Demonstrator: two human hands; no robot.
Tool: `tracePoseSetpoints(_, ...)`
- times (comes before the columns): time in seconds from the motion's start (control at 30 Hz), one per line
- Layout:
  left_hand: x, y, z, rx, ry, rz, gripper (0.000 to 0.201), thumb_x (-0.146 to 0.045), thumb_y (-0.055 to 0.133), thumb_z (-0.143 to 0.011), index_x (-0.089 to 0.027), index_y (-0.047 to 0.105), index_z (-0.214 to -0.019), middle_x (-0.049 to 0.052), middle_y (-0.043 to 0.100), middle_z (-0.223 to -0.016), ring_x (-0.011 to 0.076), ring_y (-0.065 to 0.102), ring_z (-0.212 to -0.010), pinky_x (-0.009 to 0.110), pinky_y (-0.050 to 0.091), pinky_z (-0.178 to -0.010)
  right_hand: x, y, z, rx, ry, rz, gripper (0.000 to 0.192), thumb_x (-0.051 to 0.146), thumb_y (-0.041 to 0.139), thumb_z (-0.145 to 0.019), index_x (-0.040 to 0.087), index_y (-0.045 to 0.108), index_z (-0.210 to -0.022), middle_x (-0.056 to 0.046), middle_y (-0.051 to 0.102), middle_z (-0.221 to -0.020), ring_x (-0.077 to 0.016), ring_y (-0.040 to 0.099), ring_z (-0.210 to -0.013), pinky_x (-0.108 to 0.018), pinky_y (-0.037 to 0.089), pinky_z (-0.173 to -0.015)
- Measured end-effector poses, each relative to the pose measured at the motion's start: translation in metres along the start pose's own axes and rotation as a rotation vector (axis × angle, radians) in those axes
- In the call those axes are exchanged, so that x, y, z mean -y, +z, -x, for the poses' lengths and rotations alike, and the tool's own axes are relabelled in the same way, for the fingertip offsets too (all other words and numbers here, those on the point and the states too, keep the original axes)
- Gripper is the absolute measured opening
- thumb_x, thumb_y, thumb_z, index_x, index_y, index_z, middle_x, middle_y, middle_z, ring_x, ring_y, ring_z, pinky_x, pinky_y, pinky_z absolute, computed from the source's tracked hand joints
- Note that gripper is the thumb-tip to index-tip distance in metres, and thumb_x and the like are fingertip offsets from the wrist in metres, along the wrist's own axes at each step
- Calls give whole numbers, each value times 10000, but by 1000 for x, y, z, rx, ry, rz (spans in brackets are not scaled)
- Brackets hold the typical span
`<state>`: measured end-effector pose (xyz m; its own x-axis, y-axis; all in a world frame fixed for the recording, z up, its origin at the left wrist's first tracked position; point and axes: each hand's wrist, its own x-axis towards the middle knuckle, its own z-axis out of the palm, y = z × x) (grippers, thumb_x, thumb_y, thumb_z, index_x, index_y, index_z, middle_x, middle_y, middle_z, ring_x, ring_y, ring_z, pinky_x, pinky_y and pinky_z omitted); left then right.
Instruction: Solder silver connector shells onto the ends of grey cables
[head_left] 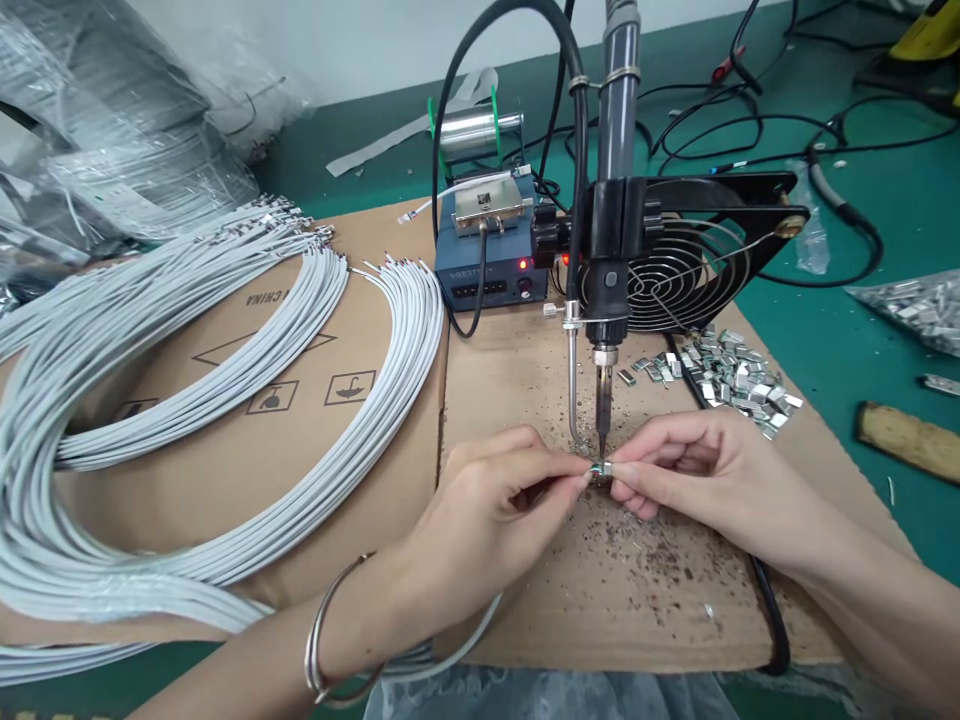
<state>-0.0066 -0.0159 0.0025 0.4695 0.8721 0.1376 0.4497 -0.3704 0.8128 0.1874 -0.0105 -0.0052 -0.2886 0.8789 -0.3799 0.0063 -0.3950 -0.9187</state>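
In the head view, the left hand [487, 510] and right hand [697, 465] each pinch one small metal clip [602, 467] between fingertips. It lies sideways, left to right, just under the one soldering iron tip [601, 435]. One wire [457, 650] trails from the left hand. A pile of clips [739, 380] sits nearby.

Fan [686, 265] behind, solder stn [491, 262], wire bundles [187, 400] on cardboard.

A green bench [840, 330] fills the view, running back to a plain pale wall [360, 40] along its far edge. Flat brown cardboard sheets [525, 370] cover the near middle. Clear plastic wrapping [97, 130] crowds the far left corner. Light falls even and bright, shadows soft across the surface.
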Motion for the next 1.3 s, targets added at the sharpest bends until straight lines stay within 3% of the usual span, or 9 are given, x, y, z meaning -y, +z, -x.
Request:
tracePoseSetpoints(0.5,0,0,-3,52,-49,-32,189,-137,544,-817,-147,709,-907,40,617,-679,115,555,-599,226,426,-553,2,1,1,-21,31,67,68,214,753,-618,175,700,-634,-25,700,-575,-105,619,-476,-171,538,-466)
tracePoseSetpoints(1.3,-1,0,0,12,-50,20,186,-148,556,-809,-173,712,-908,34,619,-669,116,552,-585,224,410,-529,1,0,1,7,17,35,79,189,765,-614,175,700,-656,-23,689,-573,-106,603,-472,-172,523,-460)
